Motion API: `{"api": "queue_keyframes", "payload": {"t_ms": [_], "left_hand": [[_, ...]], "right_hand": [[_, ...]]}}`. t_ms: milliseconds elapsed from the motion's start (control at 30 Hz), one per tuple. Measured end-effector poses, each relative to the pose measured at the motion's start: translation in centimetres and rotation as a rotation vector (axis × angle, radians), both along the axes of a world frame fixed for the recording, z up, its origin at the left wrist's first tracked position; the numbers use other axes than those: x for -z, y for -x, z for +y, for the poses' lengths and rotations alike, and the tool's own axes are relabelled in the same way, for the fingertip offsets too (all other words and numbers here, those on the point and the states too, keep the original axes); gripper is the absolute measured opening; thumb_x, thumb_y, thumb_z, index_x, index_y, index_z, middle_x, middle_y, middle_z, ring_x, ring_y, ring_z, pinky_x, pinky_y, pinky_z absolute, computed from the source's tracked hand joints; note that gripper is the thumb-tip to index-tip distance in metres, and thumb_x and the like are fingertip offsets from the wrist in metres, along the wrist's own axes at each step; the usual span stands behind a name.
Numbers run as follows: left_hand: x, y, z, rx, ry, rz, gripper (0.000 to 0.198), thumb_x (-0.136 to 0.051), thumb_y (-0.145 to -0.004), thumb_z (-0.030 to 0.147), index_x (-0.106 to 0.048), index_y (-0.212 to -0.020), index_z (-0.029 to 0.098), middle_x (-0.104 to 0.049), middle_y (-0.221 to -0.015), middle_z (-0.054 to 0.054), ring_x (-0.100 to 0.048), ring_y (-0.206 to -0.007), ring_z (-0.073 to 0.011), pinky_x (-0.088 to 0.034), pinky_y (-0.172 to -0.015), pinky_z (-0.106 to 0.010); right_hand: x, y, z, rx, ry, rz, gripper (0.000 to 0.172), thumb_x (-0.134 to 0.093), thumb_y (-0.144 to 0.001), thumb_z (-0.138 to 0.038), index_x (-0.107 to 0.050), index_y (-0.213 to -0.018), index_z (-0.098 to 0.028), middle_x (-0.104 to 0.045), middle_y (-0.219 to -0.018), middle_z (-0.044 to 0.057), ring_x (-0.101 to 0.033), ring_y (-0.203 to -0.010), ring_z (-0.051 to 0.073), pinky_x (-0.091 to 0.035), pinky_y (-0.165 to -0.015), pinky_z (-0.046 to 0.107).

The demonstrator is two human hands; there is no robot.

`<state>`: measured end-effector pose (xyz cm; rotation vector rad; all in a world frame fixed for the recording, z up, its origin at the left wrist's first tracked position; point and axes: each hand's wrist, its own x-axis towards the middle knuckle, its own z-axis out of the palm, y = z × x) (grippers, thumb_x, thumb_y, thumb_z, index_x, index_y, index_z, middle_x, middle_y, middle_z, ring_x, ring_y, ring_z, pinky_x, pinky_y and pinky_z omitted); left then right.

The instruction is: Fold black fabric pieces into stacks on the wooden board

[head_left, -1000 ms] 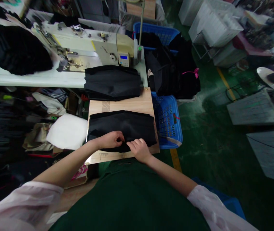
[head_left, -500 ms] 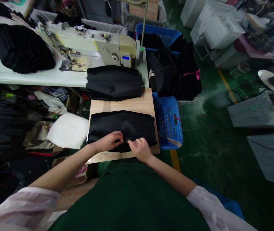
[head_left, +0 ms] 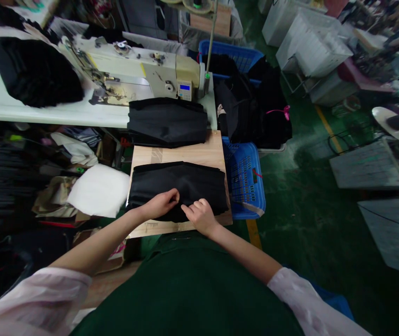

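Observation:
A stack of black fabric pieces [head_left: 188, 179] lies across a wooden board [head_left: 178, 153] right in front of me. Over the stack's near part, my left hand [head_left: 162, 204] is closed, thumb and fingertips pinched together; what sits in the pinch is too small to make out. Just to its right, my right hand [head_left: 202, 216] has its fingers curled and its thumb side pressed at the near edge of the black fabric. The two hands are close but apart. A second black fabric stack [head_left: 167, 122] rests beyond, partly on the sewing table.
A sewing machine [head_left: 150, 70] stands on the white table [head_left: 80, 112], with a black fabric heap [head_left: 34, 72] at its left. Right of the board are a blue basket [head_left: 243, 186] and bundled black cloth [head_left: 252, 107]. White padding [head_left: 97, 190] lies to the left.
My left hand's fingertips have risen slightly away from me over the stack. My right hand has shifted a little to the left. Both fabric stacks stay in place.

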<state>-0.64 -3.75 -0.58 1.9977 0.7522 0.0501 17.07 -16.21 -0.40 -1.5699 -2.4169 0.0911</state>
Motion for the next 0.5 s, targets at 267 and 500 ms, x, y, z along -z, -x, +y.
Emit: {"api": "queue_keyframes", "payload": {"t_ms": [267, 500], "left_hand": [[0.6, 0.3, 0.4, 0.044, 0.024, -0.147, 0.027, -0.038, -0.085, 0.017, -0.065, -0.079, 0.018, -0.059, -0.086, -0.004, -0.058, -0.087, -0.0155, -0.045, -0.087, -0.030], [-1.0, 0.0, -0.1, 0.134, -0.154, -0.113, 0.024, -0.053, -0.089, 0.037, -0.068, -0.094, 0.018, -0.063, -0.100, -0.007, -0.059, -0.093, -0.0185, -0.048, -0.086, -0.031]], "right_hand": [[0.1, 0.0, -0.5, 0.046, -0.039, 0.036, 0.027, -0.043, -0.099, -0.020, -0.062, -0.080, -0.017, -0.058, -0.059, 0.001, -0.049, -0.063, 0.015, -0.030, -0.066, 0.034], [-0.2, 0.4, -0.8, 0.174, 0.018, 0.120, 0.021, -0.042, -0.100, -0.024, -0.058, -0.089, -0.017, -0.065, -0.075, 0.003, -0.056, -0.069, 0.015, -0.033, -0.069, 0.033]]}}
